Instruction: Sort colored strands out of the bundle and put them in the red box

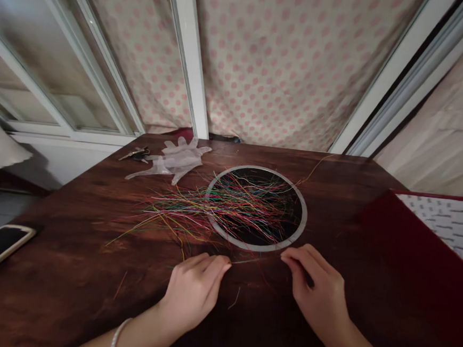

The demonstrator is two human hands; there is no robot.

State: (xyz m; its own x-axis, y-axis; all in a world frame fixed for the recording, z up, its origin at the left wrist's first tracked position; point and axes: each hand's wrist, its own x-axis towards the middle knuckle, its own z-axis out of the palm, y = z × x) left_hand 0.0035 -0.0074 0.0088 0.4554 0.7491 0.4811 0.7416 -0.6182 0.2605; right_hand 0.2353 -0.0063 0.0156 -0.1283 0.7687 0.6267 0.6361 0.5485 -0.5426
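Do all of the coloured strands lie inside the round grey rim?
No, many coloured strands extend past the grey rim over the brown table, on the picture's left side.

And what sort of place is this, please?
Probably a room in a home: a pink-dotted curtain hangs by white frames, and a dark brown tabletop holds thin coloured strands.

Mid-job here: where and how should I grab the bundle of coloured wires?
Probably just outside the left rim of the pale-rimmed disc: the bundle of coloured wires gathers there, while both ends fan out loosely. Come from the near left, on the side of the left hand, closing across the strands, since they run mostly left to right.
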